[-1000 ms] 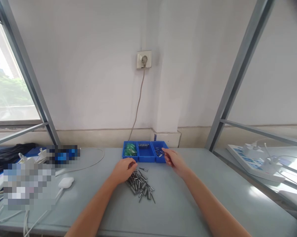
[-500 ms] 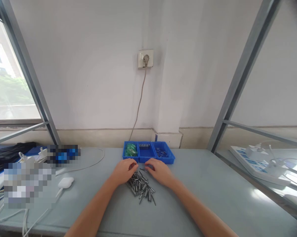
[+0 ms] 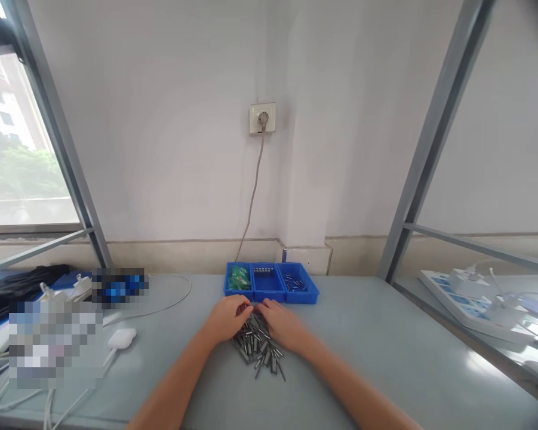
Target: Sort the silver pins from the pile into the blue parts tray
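A pile of small metal pins and cylinders (image 3: 260,349) lies on the grey table (image 3: 340,370). At its back left edge my left hand (image 3: 227,316) has its fingers curled together; what they pinch is too small to make out. My right hand (image 3: 280,322) is over the pile's back right side, fingertips close to the left ones, and its grip is hidden. Just behind the hands stand three joined blue bins (image 3: 269,295). The left bin has green packets (image 3: 239,278), the middle one a row of small metal parts (image 3: 263,270), the right one loose pins (image 3: 294,283).
White cables and a white adapter (image 3: 122,338) lie at the left, near dark cloth (image 3: 22,286). A power strip (image 3: 470,304) rests beyond the right metal frame (image 3: 434,143). A cord hangs from the wall socket (image 3: 262,119).
My right hand has moved left, closer to my left hand and over the pile's edge. The whole view has shifted slightly, with the scene lower in the picture.
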`<state>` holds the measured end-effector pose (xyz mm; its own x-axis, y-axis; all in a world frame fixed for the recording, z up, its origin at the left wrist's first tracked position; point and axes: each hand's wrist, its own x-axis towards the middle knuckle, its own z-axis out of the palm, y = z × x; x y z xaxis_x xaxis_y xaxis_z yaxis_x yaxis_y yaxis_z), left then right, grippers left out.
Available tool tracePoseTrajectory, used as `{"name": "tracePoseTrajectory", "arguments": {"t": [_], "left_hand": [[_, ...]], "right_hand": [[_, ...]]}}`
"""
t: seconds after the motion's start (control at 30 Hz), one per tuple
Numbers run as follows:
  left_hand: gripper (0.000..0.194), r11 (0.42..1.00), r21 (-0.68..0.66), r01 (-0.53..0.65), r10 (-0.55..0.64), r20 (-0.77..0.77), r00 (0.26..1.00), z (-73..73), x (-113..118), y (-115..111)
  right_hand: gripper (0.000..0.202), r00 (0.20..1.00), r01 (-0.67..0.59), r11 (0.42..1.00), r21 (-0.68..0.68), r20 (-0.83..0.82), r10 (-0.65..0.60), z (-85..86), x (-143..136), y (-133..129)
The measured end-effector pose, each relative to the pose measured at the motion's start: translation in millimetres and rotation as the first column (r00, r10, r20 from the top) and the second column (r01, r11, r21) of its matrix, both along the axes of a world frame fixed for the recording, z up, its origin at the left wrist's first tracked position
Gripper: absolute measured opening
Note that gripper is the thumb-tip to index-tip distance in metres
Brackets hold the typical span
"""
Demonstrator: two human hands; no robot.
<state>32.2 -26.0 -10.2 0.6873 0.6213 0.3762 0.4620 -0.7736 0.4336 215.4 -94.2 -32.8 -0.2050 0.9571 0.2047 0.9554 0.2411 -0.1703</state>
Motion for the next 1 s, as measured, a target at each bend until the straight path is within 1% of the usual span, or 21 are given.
{"name": "tracePoseTrajectory", "arguments": {"t": [0.07, 0.13, 0.27, 0.4, 0.53, 0.6, 0.67, 0.73, 0.83, 0.87, 0.9, 0.93, 0.97, 1.0], "left_hand": [[0.022, 1.0, -0.006, 0.001, -0.001, 0.001, 1.0, 0.7, -1, 0], [0.023, 1.0, -0.012, -0.002, 0.002, 0.003, 1.0, 1.3, -1, 1], [0.022, 1.0, -0.01, -0.004, 0.004, 0.004, 1.0, 0.4, 0, 0], [0.021, 1.0, 0.003, 0.012, -0.012, 0.003, 1.0, -1.0, 1, -2], [0.022, 1.0, 0.011, 0.011, -0.011, 0.021, 1.0, 0.2, 0, -1], [0.022, 1.0, 0.003, 0.002, -0.002, 0.029, 1.0, 1.3, -2, 0], [0.022, 1.0, -0.009, -0.008, 0.008, 0.03, 1.0, 2.3, -3, 1], [0.022, 1.0, -0.018, -0.01, 0.011, 0.029, 1.0, 2.9, -4, 2], [0.022, 1.0, -0.02, -0.003, 0.003, 0.033, 0.999, 3.2, -3, 3], [0.022, 1.0, -0.017, 0.001, -0.001, 0.036, 0.999, 3.1, -2, 3], [0.022, 1.0, -0.014, 0.004, -0.003, 0.039, 0.999, 3.0, -2, 4], [0.022, 1.0, -0.008, 0.004, -0.004, 0.041, 0.999, 2.8, -2, 4], [0.023, 1.0, -0.001, 0.005, -0.005, 0.042, 0.999, 2.5, -2, 4], [0.023, 1.0, 0.005, 0.004, -0.004, 0.043, 0.999, 2.0, -2, 4]], "right_hand": [[0.039, 1.0, -0.011, 1.0, 0.0, 0.013, 0.011, -0.5, -1, -2], [0.038, 1.0, -0.025, 1.0, 0.001, -0.01, 0.025, -1.3, 0, -3], [0.038, 0.994, -0.047, 0.999, 0.007, -0.103, 0.048, -2.6, 4, -4], [0.037, 0.968, -0.067, 0.996, 0.064, -0.237, 0.081, -0.8, 4, -3], [0.035, 0.897, -0.108, 0.986, 0.127, -0.416, 0.152, 8.2, 2, -5], [0.031, 0.851, -0.099, 0.985, 0.139, -0.501, 0.156, 15.4, 3, -8], [0.026, 0.814, -0.085, 0.991, 0.106, -0.566, 0.13, 22.9, 6, -12], [0.021, 0.797, -0.087, 0.995, 0.057, -0.595, 0.104, 29.3, 11, -16], [0.018, 0.786, -0.097, 0.995, 0.017, -0.612, 0.088, 34.5, 14, -18], [0.017, 0.767, -0.097, 0.995, 0.011, -0.636, 0.082, 35.1, 15, -18], [0.016, 0.729, -0.101, 0.995, 0.003, -0.681, 0.076, 35.5, 15, -16], [0.016, 0.663, -0.113, 0.994, -0.004, -0.745, 0.072, 35.8, 15, -15], [0.018, 0.564, -0.132, 0.991, 0.0, -0.823, 0.075, 36.2, 15, -13], [0.021, 0.428, -0.153, 0.988, 0.019, -0.9, 0.083, 36.8, 16, -12]]}}
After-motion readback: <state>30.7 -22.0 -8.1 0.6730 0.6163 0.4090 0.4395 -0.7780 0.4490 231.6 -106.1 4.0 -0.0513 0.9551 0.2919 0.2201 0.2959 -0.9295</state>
